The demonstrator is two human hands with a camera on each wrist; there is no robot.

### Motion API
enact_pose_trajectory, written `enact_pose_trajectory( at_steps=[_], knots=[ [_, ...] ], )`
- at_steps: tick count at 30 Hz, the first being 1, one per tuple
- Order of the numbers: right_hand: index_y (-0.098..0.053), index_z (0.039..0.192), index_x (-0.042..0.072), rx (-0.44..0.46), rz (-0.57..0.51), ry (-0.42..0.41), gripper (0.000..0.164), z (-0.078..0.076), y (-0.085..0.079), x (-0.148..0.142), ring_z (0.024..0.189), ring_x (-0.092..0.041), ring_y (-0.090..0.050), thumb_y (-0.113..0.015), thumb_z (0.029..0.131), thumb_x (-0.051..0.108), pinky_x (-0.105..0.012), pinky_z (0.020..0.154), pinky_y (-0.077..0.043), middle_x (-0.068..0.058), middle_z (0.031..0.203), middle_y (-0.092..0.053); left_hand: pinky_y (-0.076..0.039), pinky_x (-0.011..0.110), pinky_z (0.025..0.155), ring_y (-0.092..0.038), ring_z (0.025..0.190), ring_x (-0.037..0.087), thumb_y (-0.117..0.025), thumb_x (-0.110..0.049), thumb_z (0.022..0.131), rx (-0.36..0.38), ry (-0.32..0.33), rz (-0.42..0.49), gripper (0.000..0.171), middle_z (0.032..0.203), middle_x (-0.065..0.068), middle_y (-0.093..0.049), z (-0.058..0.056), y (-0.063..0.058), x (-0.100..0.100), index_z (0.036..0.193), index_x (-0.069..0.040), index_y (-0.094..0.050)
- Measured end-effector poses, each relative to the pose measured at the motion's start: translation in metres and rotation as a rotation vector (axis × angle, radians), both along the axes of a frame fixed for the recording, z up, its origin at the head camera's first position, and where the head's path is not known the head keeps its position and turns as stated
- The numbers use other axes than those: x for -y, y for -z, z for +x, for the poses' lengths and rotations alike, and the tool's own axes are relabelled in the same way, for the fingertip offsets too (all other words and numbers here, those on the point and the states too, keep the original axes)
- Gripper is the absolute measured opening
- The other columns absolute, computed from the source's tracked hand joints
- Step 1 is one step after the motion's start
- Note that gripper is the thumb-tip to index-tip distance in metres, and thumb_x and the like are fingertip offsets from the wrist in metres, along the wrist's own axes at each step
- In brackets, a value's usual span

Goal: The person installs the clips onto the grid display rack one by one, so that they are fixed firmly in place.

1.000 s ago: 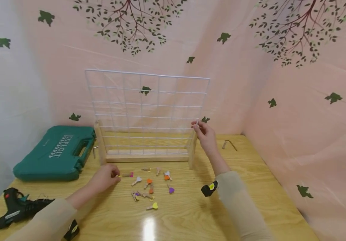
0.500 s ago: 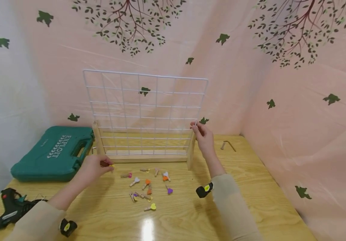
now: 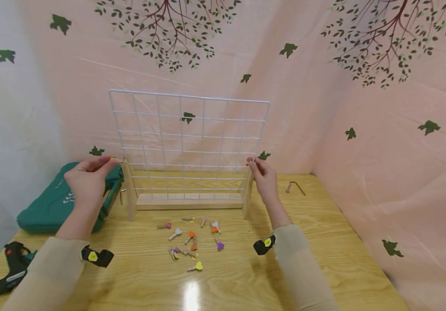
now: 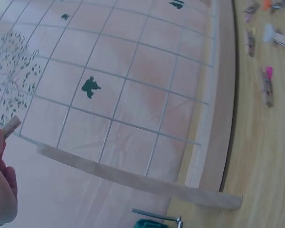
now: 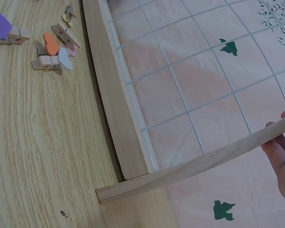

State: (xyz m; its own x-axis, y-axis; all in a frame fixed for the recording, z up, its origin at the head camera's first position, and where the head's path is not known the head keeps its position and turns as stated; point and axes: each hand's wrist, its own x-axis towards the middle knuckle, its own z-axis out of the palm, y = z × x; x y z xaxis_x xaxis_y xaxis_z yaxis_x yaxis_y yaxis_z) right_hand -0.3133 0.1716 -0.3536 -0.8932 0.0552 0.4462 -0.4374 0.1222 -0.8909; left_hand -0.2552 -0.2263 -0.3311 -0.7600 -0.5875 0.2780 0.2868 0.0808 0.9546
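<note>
Green tool case (image 3: pixel 53 207), partly behind left hand (image 3: pixel 88 181); black glue gun (image 3: pixel 16 267), near left; heart-topped clothespins (image 3: pixel 175 234), scattered in front. White wire grid (image 3: pixel 181 95), upright in pale wooden stand (image 3: pixel 189 204). Left hand: pinching wooden clothespin (image 4: pixel 11 125) beside left upright (image 3: pixel 130 190). Right hand (image 3: pixel 265 176): gripping right upright (image 5: pixel 199 165) near its top.

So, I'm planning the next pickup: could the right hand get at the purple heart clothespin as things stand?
Probably yes: the purple heart clothespin lies uncovered before the rack, with bare tabletop to its right, though the right hand is occupied at the rack's right post.
</note>
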Motion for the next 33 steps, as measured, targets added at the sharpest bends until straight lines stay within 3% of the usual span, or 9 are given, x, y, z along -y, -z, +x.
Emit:
enact_pose_trajectory(
  at_steps=[4,8,14,18,23,25,29,33],
  knots=[
    [-0.054,0.115,-0.007,0.007,-0.005,-0.004,0.032,-0.001,0.001,-0.001,0.104,-0.03,-0.055,-0.052,0.09,0.012,-0.035,0.084,-0.047,-0.025,0.115,-0.055,-0.049,0.016,0.07,-0.061,0.076,0.01,-0.081,-0.018,0.055,-0.044,-0.049,0.318,0.034,0.076,0.0,-0.065,-0.016,-0.001,0.004,0.084,-0.004,-0.07],
    [-0.055,0.115,-0.007,0.007,-0.021,-0.011,0.032,-0.001,0.001,-0.002,0.103,-0.029,-0.055,-0.052,0.09,0.011,-0.033,0.084,-0.047,-0.024,0.114,-0.056,-0.049,0.021,0.076,-0.062,0.074,0.012,-0.083,-0.016,0.05,-0.075,-0.101,0.434,0.038,0.074,0.002,-0.065,-0.027,0.001,0.003,0.083,-0.001,-0.07],
    [-0.055,0.116,-0.006,0.004,-0.027,-0.011,0.031,-0.001,0.002,-0.003,0.102,-0.025,-0.056,-0.053,0.089,0.011,-0.027,0.082,-0.048,-0.022,0.113,-0.057,-0.049,0.021,0.076,-0.061,0.077,0.012,-0.081,-0.012,0.055,-0.069,-0.107,0.458,0.036,0.078,0.002,-0.065,-0.036,0.005,-0.001,0.088,-0.001,-0.07],
    [-0.057,0.115,-0.002,0.012,-0.038,-0.023,0.03,-0.002,0.003,-0.005,0.103,-0.026,-0.056,-0.053,0.089,0.012,-0.028,0.084,-0.047,-0.02,0.114,-0.057,-0.049,0.019,0.073,-0.06,0.078,0.011,-0.08,-0.014,0.057,-0.039,-0.098,0.427,0.034,0.08,0.001,-0.065,-0.04,0.008,-0.004,0.088,-0.004,-0.07],
    [-0.057,0.115,-0.004,0.012,-0.041,-0.026,0.031,-0.003,0.003,-0.006,0.102,-0.023,-0.057,-0.054,0.089,0.012,-0.029,0.084,-0.047,-0.02,0.114,-0.057,-0.047,0.014,0.069,-0.055,0.081,0.009,-0.079,-0.019,0.06,-0.028,-0.069,0.32,0.034,0.085,-0.002,-0.064,-0.038,0.012,-0.007,0.091,-0.01,-0.07],
    [-0.056,0.115,-0.006,0.004,-0.037,-0.026,0.031,-0.003,0.003,-0.006,0.1,-0.022,-0.057,-0.053,0.089,0.011,-0.032,0.084,-0.047,-0.021,0.114,-0.057,-0.045,0.013,0.067,-0.053,0.082,0.008,-0.077,-0.02,0.063,-0.04,-0.06,0.231,0.034,0.09,-0.002,-0.064,-0.032,0.012,-0.007,0.095,-0.011,-0.069],
    [-0.054,0.116,-0.009,-0.004,-0.041,-0.038,0.032,-0.003,0.003,-0.005,0.1,-0.023,-0.057,-0.053,0.089,0.009,-0.04,0.086,-0.045,-0.023,0.115,-0.056,-0.041,0.012,0.062,-0.049,0.08,0.004,-0.074,-0.028,0.069,0.01,-0.085,-0.03,0.036,0.095,-0.007,-0.062,-0.015,0.015,-0.008,0.102,-0.017,-0.066],
    [-0.054,0.116,-0.008,0.004,-0.039,-0.037,0.032,-0.004,0.003,-0.004,0.101,-0.024,-0.057,-0.052,0.09,0.01,-0.041,0.087,-0.044,-0.022,0.115,-0.056,-0.038,0.012,0.058,-0.047,0.074,0.002,-0.071,-0.032,0.073,0.077,-0.061,-0.308,0.034,0.087,-0.008,-0.06,0.002,0.031,-0.012,0.103,-0.017,-0.066]
  ],
)
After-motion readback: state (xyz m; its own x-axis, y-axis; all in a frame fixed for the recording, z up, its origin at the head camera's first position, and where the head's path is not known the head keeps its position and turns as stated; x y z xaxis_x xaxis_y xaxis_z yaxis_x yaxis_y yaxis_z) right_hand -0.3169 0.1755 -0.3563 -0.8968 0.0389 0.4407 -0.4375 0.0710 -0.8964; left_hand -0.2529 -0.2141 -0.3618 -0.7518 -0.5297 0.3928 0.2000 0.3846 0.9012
